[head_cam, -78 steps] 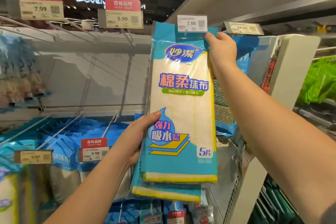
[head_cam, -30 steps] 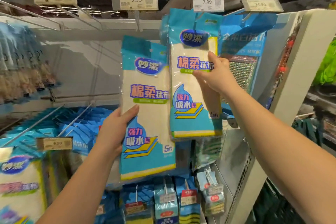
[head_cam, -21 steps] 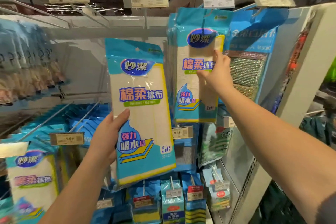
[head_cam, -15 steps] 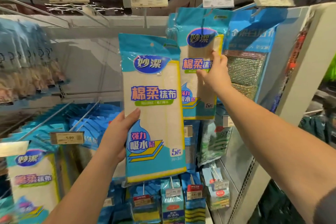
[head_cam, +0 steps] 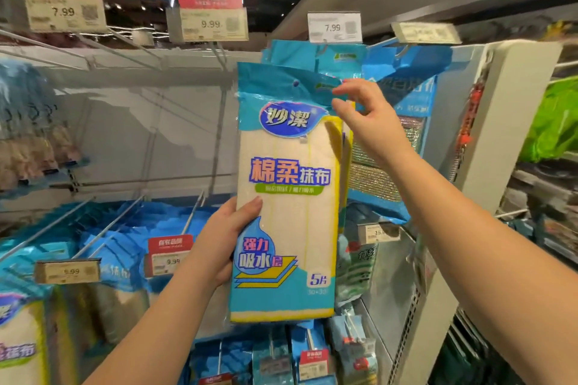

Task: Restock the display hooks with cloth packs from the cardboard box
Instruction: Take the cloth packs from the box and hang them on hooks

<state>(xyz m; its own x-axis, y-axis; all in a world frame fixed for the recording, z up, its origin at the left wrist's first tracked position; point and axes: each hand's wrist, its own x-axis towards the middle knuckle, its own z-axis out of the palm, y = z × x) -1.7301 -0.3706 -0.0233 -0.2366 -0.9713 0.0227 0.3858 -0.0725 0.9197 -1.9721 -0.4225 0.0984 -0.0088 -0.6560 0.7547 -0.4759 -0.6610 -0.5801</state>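
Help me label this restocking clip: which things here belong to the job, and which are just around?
Job:
cloth pack, gripped low by the left hand
right hand, at its top corner
hung packs behind it
7.99 tag above

Around:
scourer pack
green bag
9.99 tag

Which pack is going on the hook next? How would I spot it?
Find the white 7.99 price tag on the top right hook. Below it, the cloth pack is gripped by the left hand and touched by the right hand. Only it isn't hanging.
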